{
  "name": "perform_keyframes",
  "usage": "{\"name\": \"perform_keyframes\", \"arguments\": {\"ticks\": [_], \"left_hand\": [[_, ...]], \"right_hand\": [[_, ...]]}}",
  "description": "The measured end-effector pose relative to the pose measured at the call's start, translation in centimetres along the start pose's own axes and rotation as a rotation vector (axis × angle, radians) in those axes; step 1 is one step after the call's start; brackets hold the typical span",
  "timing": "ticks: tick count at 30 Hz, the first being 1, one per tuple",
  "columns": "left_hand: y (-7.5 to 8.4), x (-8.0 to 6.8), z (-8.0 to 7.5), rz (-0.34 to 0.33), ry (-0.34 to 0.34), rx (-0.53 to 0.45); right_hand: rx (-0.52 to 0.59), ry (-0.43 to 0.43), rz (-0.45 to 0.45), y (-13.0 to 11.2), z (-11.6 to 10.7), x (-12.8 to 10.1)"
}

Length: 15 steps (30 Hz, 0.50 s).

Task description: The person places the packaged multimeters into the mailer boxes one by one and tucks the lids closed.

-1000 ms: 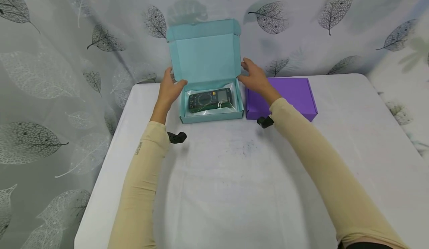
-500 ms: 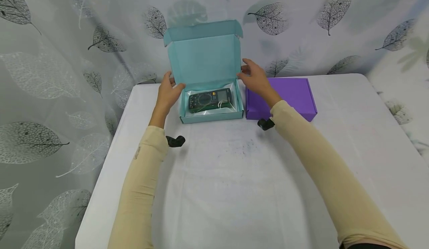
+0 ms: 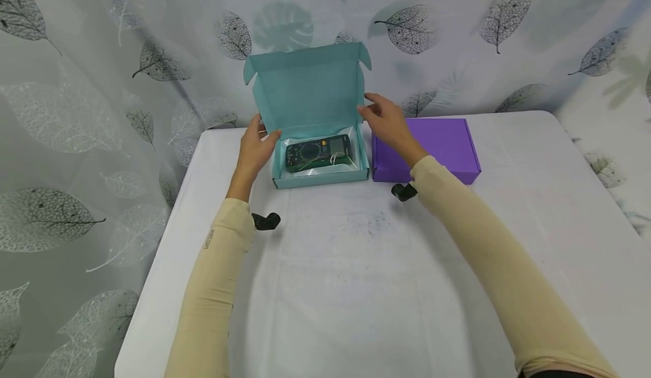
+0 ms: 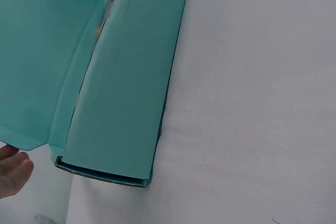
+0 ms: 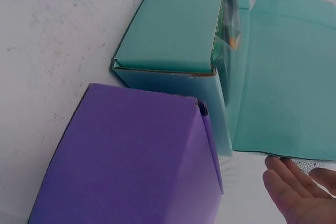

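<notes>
Both hands were at the raised lid of a teal box, the left hand at its left edge and the right hand at its right edge. Each hand had the thumb spread away from relaxed, slightly bent fingers, whose tips touched the cardboard edge. The teal box stood between the two hands, and inside it a dark meter lay face up in clear plastic wrapping, nearer the person than the fingertips, its screen toward the right hand and its round dial nearer the left. Below the right hand and wrist, just beside the teal box, stood a purple box, its lid down and its inside hidden.
</notes>
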<state>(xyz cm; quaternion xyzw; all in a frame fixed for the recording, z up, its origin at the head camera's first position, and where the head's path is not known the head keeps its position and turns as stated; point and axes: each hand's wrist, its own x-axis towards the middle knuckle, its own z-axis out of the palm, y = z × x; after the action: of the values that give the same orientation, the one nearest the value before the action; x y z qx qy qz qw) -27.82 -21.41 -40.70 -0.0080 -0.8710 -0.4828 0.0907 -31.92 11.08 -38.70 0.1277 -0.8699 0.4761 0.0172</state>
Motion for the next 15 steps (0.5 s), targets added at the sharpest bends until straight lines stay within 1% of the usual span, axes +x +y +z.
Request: {"name": "perform_keyframes", "arguments": {"ticks": [6, 10, 15], "left_hand": [[-0.11, -0.32, -0.05, 0.025, 0.005, 0.037], [-0.22, -0.50, -0.15, 0.010, 0.026, 0.055], [-0.47, -0.67, -0.36, -0.020, 0.046, 0.056]], "right_hand": [[-0.025, 0.019, -0.001, -0.27, 0.39, -0.27], [-0.035, 0.019, -0.010, -0.31, 0.68, -0.39], [-0.055, 0.001, -0.060, -0.24, 1.03, -0.38]]}}
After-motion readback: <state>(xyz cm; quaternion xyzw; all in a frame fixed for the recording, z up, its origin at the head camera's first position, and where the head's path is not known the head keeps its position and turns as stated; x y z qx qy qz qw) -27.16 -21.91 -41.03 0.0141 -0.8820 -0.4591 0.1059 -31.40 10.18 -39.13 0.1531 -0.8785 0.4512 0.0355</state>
